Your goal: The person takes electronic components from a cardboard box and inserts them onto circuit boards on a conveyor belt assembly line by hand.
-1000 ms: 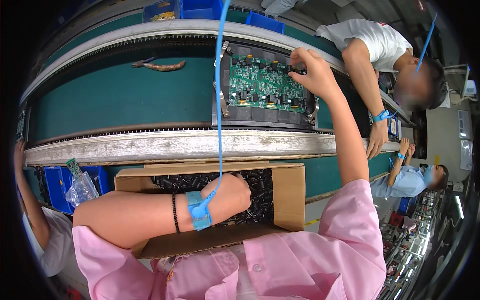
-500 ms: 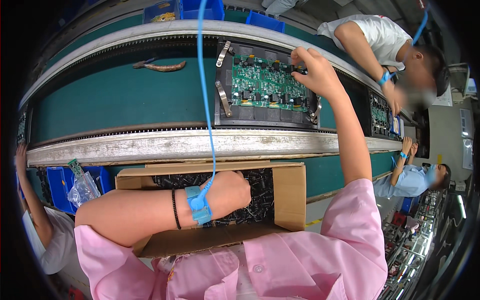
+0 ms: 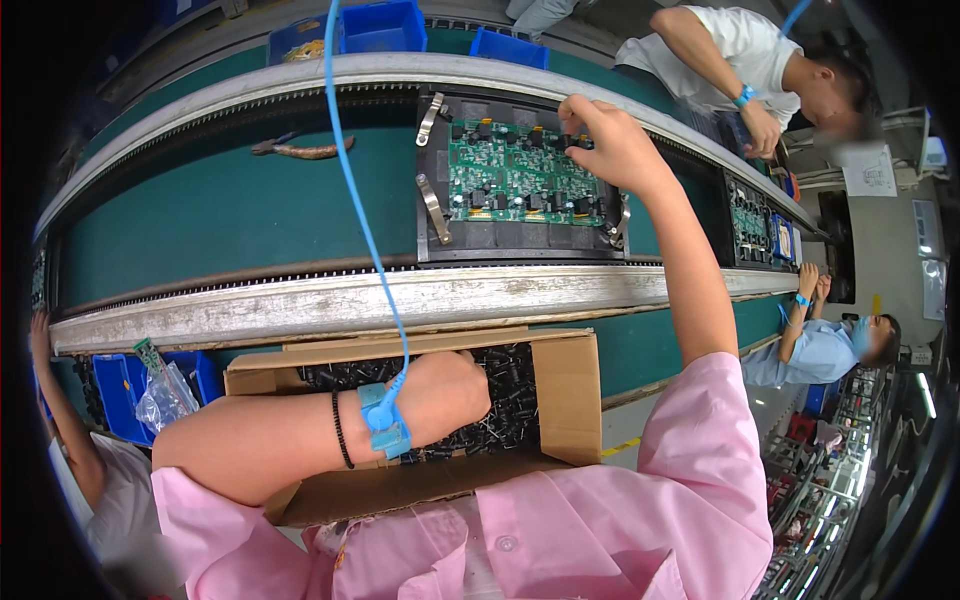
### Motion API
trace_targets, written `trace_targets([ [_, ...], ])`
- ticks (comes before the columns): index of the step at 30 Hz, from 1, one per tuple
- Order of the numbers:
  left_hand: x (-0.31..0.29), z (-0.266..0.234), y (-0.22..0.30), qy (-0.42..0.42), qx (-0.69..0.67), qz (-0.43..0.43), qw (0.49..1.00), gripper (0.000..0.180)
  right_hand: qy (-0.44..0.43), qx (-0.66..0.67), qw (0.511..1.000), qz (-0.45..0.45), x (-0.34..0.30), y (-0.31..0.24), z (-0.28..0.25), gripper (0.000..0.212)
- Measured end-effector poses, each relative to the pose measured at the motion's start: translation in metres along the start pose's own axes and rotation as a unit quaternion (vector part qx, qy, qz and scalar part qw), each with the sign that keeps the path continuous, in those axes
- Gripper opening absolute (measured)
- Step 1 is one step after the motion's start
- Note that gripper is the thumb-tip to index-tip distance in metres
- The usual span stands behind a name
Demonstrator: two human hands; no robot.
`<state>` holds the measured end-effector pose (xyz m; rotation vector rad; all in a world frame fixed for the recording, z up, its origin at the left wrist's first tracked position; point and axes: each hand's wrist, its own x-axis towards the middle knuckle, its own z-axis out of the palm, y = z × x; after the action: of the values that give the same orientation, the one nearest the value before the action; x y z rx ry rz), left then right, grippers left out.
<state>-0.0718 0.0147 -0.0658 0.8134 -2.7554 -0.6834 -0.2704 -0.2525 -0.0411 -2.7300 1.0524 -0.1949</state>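
Observation:
My left hand point(image 3: 452, 396) is curled into a fist over the open cardboard box point(image 3: 568, 400), above loose black parts with wire leads point(image 3: 512, 372), apparently capacitors. Its fingertips are hidden, so what they hold cannot be seen. On the line, a green circuit board panel point(image 3: 484, 178) lies in a black fixture point(image 3: 434, 240) with metal clips. At its upper right corner my right hand point(image 3: 622, 148) bends thumb and index finger around a small black component point(image 3: 580, 141), partly covered by the fingers.
A blue cord point(image 3: 362, 220) runs from the wristband on my left arm up across the view. Pliers point(image 3: 305, 150) lie on the green belt. Blue bins point(image 3: 125, 385) stand left of the box. Co-workers point(image 3: 745, 60) work at the upper right, far right and left edge.
The view has shifted slightly, moving the scene a little left and down. Both hands keep nearly the same places and poses. The co-worker at the upper right has raised a hand from a nearby fixture.

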Motion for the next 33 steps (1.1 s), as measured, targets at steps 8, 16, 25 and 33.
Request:
trace_targets([
  [8, 0.003, -0.011, 0.002, -0.116, 0.02, -0.018, 0.993, 0.004, -0.009, 0.013, 1.0, 0.01, 0.001, -0.001, -0.002, 0.042],
  [16, 0.003, -0.01, 0.002, -0.121, 0.018, -0.029, 0.992, 0.005, -0.036, 0.013, 0.999, 0.022, 0.003, -0.003, -0.002, 0.043],
  [25, -0.001, -0.006, 0.0, -0.044, 0.035, 0.0, 0.998, 0.008, -0.028, -0.008, 0.999, -0.015, 0.004, -0.001, 0.003, 0.043],
  [33, 0.002, 0.02, 0.004, 0.017, 0.0, 0.019, 1.0, 0.007, -0.015, 0.029, 0.995, 0.099, -0.015, -0.012, 0.001, 0.059],
])
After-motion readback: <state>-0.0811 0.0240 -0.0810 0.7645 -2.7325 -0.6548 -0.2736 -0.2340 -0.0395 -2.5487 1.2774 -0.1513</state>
